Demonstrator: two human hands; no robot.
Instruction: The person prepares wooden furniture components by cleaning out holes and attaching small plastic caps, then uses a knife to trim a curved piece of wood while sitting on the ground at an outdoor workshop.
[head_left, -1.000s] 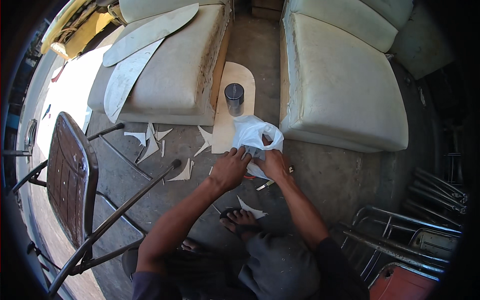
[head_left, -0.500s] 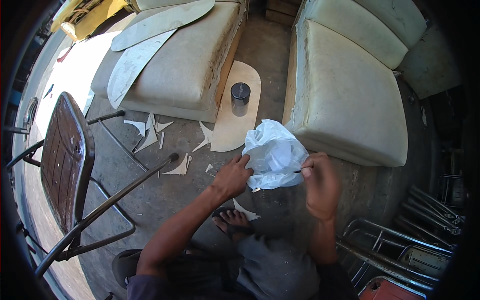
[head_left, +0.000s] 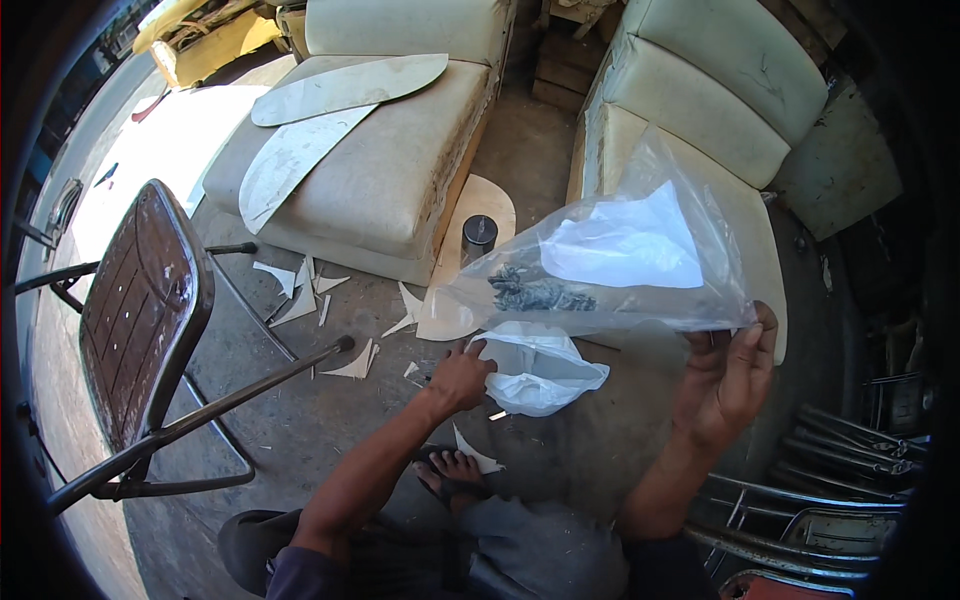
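Note:
My right hand (head_left: 735, 375) pinches the corner of a clear plastic bag (head_left: 460, 300), lifted and stretched out to the left above the floor. Inside it lie a folded white paper (head_left: 630, 240) and a bundle of small dark pieces (head_left: 540, 292), too small to name. Below it, a white plastic bag (head_left: 545, 375) stands on the floor with its mouth spread. My left hand (head_left: 462, 378) grips that bag's left rim. Behind the clear bag is a dark-lidded jar (head_left: 480, 232) on a pale rounded board (head_left: 487, 195).
Cream padded seats stand at left (head_left: 370, 150) and right (head_left: 720, 100). Two pale cut panels (head_left: 350, 90) lie on the left seat. Pale offcuts (head_left: 297, 300) litter the floor. A brown folding chair (head_left: 140, 320) is at left, with metal frames (head_left: 790, 520) at lower right.
My right hand has risen and moved right, drawing the clear bag with its contents out of the white bag. My left hand has stayed at the white bag's rim.

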